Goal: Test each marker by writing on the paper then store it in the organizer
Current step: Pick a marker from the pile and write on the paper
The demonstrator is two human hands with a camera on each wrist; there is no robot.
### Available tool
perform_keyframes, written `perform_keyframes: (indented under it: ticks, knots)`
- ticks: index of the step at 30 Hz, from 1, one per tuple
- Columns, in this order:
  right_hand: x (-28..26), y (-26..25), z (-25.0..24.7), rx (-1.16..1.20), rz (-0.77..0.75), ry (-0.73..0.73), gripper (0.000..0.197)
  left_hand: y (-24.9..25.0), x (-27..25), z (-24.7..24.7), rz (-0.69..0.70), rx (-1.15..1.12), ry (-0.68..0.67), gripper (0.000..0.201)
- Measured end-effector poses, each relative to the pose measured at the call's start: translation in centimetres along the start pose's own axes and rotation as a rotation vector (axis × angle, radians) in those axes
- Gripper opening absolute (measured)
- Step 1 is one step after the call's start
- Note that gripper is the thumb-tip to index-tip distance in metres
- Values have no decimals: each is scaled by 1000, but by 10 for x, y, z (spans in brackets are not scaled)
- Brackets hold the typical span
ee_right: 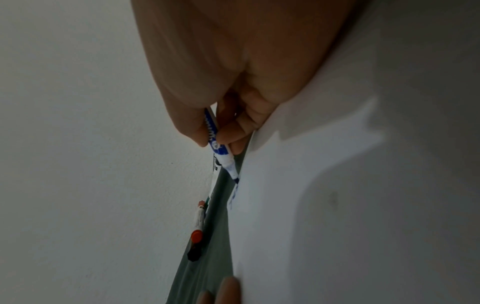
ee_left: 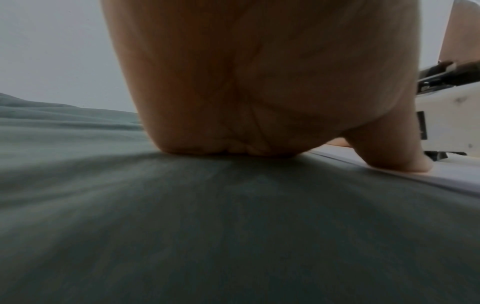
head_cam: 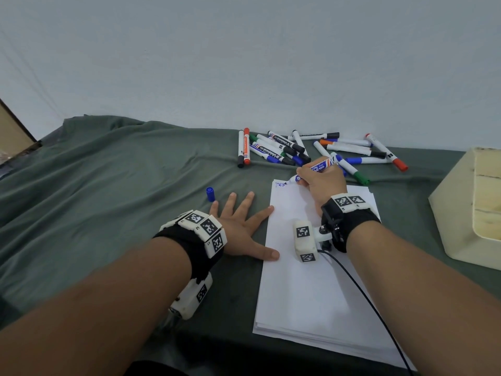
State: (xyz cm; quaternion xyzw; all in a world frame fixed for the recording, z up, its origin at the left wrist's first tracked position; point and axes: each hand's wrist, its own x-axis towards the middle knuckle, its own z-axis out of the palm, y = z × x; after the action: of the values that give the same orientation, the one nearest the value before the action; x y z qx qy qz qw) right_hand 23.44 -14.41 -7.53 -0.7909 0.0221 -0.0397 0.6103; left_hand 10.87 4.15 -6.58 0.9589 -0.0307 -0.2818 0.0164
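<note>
My right hand [head_cam: 320, 180] grips an uncapped blue marker [head_cam: 317, 168] and its tip touches the top left corner of the white paper stack [head_cam: 306, 289], beside a few blue letters [head_cam: 280, 184]. In the right wrist view the blue marker [ee_right: 221, 152] is pinched between thumb and fingers, tip on the paper [ee_right: 337, 185]. My left hand [head_cam: 241, 226] lies flat with fingers spread on the green cloth, thumb and index fingertip on the paper's left edge. The blue cap [head_cam: 210, 194] lies on the cloth just beyond the left hand. The cream organizer [head_cam: 466, 207] stands at the right.
A pile of several markers [head_cam: 311, 150] in black, blue, red, green and orange lies along the wall behind the paper. The green cloth [head_cam: 108, 185] covers the table, wrinkled at the left. A black cable [head_cam: 366, 297] runs from the right wrist across the paper.
</note>
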Motion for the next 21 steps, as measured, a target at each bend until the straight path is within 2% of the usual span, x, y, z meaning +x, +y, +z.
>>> perform_keyframes:
  ticks: [8,15,17,21]
  knots:
    - [-1,-1,0,47,6,2,6,-1,1,1,2,-2,3,112]
    - [3,1,0,-28,21,10,7,-1,2,2,2,1,7,112]
    - [2,1,-1,99,60,7,6,-2,3,2,2,-2,12,112]
    - [-6,-2,-6,574,118,31,16,-2,4,3,-1,-8,16,112]
